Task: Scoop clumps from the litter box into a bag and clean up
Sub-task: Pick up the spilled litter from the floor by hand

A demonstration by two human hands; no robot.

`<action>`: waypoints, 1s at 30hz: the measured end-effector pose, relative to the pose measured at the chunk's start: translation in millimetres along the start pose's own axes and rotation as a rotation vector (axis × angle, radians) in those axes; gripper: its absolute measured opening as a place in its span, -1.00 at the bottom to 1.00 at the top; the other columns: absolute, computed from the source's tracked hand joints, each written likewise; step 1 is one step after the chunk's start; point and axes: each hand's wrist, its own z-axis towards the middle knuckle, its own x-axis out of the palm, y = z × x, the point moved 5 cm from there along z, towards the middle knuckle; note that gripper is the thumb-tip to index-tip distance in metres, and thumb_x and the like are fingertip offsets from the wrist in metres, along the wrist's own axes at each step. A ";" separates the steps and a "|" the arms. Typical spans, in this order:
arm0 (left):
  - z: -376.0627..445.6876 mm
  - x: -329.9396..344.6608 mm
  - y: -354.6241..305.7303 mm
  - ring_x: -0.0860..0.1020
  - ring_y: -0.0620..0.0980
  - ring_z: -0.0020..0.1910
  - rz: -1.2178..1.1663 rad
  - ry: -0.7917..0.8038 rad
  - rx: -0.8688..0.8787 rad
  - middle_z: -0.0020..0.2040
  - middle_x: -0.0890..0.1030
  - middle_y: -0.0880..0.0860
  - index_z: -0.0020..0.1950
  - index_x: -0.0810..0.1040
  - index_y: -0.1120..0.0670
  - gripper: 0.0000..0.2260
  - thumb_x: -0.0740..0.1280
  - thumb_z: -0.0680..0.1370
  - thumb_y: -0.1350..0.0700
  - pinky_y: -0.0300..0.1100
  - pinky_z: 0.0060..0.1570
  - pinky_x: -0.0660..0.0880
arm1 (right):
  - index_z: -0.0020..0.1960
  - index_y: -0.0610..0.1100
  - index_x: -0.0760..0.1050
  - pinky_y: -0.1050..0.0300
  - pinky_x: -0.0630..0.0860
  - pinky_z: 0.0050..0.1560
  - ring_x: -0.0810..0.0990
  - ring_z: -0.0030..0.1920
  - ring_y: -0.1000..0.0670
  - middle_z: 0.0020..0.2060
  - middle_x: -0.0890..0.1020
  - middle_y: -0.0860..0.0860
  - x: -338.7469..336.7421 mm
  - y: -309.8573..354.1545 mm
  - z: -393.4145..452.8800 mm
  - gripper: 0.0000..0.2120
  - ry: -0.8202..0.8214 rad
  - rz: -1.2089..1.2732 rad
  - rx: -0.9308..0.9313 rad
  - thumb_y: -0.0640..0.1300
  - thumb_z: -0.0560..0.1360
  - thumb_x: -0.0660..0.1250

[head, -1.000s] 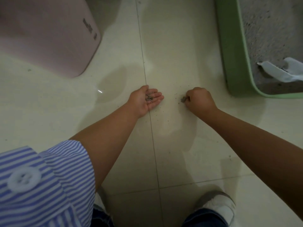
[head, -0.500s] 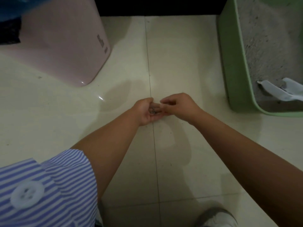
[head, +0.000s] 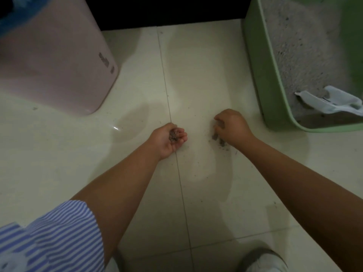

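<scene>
My left hand (head: 167,140) lies palm up on the floor tiles, its fingers curled into a cup round a small pile of dark litter grains (head: 173,135). About a hand's width to the right, my right hand (head: 233,128) is knuckles up, fingertips curled down and pinching at spilled litter (head: 217,137) scattered on the tile. The green litter box (head: 255,75) stands at the right, filled with grey litter. A white scoop (head: 330,103) rests inside it near the front corner.
A pink bin (head: 59,59) stands at the left, with a blue bag (head: 7,24) showing at its top edge. Fine litter specks dot the cream tiles (head: 196,75) around both hands. My shoe (head: 263,260) is at the bottom right.
My right hand has left the left palm and moved right, down onto the spilled litter on the floor. The left hand stays cupped with its grains.
</scene>
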 end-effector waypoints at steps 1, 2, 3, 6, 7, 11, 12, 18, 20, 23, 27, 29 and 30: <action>-1.5 -2.1 -0.3 0.50 -0.09 -0.64 -0.008 0.004 -0.007 -0.60 0.50 0.05 -0.30 0.40 0.20 -0.72 0.10 0.59 0.18 -0.40 -0.65 0.40 | 0.14 -0.38 0.52 0.08 0.34 0.18 0.49 0.14 -0.23 0.11 0.55 -0.30 2.1 4.9 3.6 -0.72 0.011 -0.008 -0.047 -0.32 0.46 0.27; -3.6 -4.6 -0.9 0.47 -0.10 -0.67 -0.016 0.009 -0.011 -0.61 0.48 0.04 -0.31 0.39 0.20 -0.72 0.07 0.58 0.19 -0.42 -0.67 0.36 | 0.13 -0.41 0.52 0.06 0.33 0.19 0.49 0.14 -0.25 0.11 0.54 -0.32 3.7 10.4 7.5 -0.72 0.012 -0.016 -0.100 -0.33 0.45 0.28; -6.1 -8.2 -1.4 0.44 -0.11 -0.68 -0.021 0.015 -0.013 -0.62 0.46 0.03 -0.32 0.38 0.19 -0.72 0.05 0.57 0.20 -0.44 -0.68 0.32 | 0.10 -0.43 0.52 0.03 0.34 0.21 0.49 0.14 -0.28 0.11 0.54 -0.34 6.6 16.6 10.9 -0.73 0.027 -0.034 -0.144 -0.34 0.44 0.28; -16.1 -22.4 -3.4 0.35 -0.12 -0.69 -0.035 0.045 -0.010 -0.62 0.39 0.00 -0.35 0.33 0.16 -0.74 0.03 0.52 0.20 -0.48 -0.69 0.19 | 0.17 -0.45 0.46 -0.03 0.31 0.27 0.43 0.22 -0.31 0.19 0.48 -0.35 20.2 34.6 21.1 -0.68 0.084 -0.114 -0.283 -0.30 0.46 0.26; -19.1 -29.5 -4.4 0.33 -0.13 -0.70 -0.030 0.041 -0.007 -0.62 0.37 0.00 -0.37 0.32 0.16 -0.76 0.05 0.49 0.20 -0.49 -0.68 0.16 | 0.20 -0.43 0.44 -0.03 0.32 0.28 0.43 0.23 -0.29 0.21 0.47 -0.34 23.6 41.5 21.9 -0.66 0.101 -0.153 -0.319 -0.27 0.48 0.23; -27.1 -60.4 -9.1 0.23 -0.13 -0.72 -0.032 -0.001 -0.014 -0.65 0.27 -0.03 -0.59 0.36 0.12 -0.50 0.02 0.57 0.14 -0.51 -0.69 0.08 | -0.26 -0.40 0.54 -0.01 0.56 -0.22 0.57 -0.26 -0.28 -0.27 0.57 -0.30 40.7 50.9 19.1 -0.82 0.187 -0.198 -0.444 -0.31 0.36 0.21; -29.0 -66.7 -10.9 0.21 -0.14 -0.73 -0.031 -0.014 -0.017 -0.65 0.25 -0.04 -0.62 0.35 0.10 -0.47 0.03 0.58 0.13 -0.50 -0.70 0.06 | -0.35 -0.38 0.52 0.05 0.55 -0.31 0.56 -0.33 -0.25 -0.33 0.55 -0.27 41.3 50.5 15.8 -0.93 0.188 -0.246 -0.465 -0.40 0.29 0.29; -36.3 -94.8 -23.5 0.18 -0.15 -0.74 -0.068 -0.114 0.022 -0.67 0.21 -0.06 -0.44 0.22 0.06 -0.59 0.07 0.62 0.07 -0.46 -0.70 0.02 | -0.14 -0.39 0.56 -0.11 0.61 -0.14 0.60 -0.11 -0.32 -0.13 0.61 -0.33 32.0 65.2 -16.7 -0.83 -0.001 -0.367 -0.488 -0.34 0.36 0.24; -39.1 -104.6 -24.6 0.18 -0.15 -0.74 -0.123 -0.150 0.026 -0.67 0.21 -0.06 -0.45 0.23 0.06 -0.58 0.07 0.62 0.06 -0.45 -0.71 0.03 | 0.33 -0.35 0.36 -0.14 0.26 0.38 0.33 0.37 -0.29 0.36 0.35 -0.31 58.9 101.0 -25.4 -0.55 0.064 -0.394 -0.522 -0.14 0.53 0.06; -46.0 -120.9 -24.3 0.18 -0.15 -0.74 -0.123 -0.204 0.035 -0.68 0.21 -0.06 -0.40 0.19 0.05 -0.64 0.06 0.61 0.06 -0.45 -0.70 0.03 | 0.42 -0.22 0.28 0.00 0.14 0.46 0.19 0.47 -0.10 0.46 0.24 -0.15 85.7 151.9 -26.7 -0.47 0.084 -0.383 -0.499 0.02 0.54 -0.03; -52.7 -122.9 -15.8 0.19 -0.15 -0.75 -0.101 -0.217 0.019 -0.68 0.22 -0.06 -0.39 0.19 0.06 -0.64 0.06 0.61 0.06 -0.45 -0.70 0.03 | 0.51 -0.19 -0.16 -0.02 -0.26 0.48 -0.21 0.52 -0.07 0.52 -0.15 -0.09 100.4 146.8 -11.7 -0.37 0.244 -0.486 -0.420 0.12 0.60 -0.07; -52.3 -113.7 -9.5 0.20 -0.14 -0.75 -0.099 -0.194 0.006 -0.68 0.22 -0.05 -0.39 0.20 0.06 -0.64 0.05 0.62 0.06 -0.46 -0.70 0.03 | 0.51 -0.19 -0.19 -0.02 -0.27 0.48 -0.22 0.51 -0.07 0.52 -0.17 -0.09 94.3 127.0 -10.3 -0.33 0.241 -0.534 -0.423 0.17 0.58 -0.06; -50.5 -107.0 -6.4 0.20 -0.14 -0.75 -0.093 -0.178 -0.001 -0.68 0.23 -0.05 -0.38 0.20 0.06 -0.64 0.04 0.62 0.06 -0.46 -0.70 0.03 | 0.51 -0.19 -0.21 -0.01 -0.28 0.47 -0.22 0.51 -0.08 0.52 -0.17 -0.10 91.1 112.9 -12.6 -0.31 0.256 -0.547 -0.417 0.20 0.57 -0.08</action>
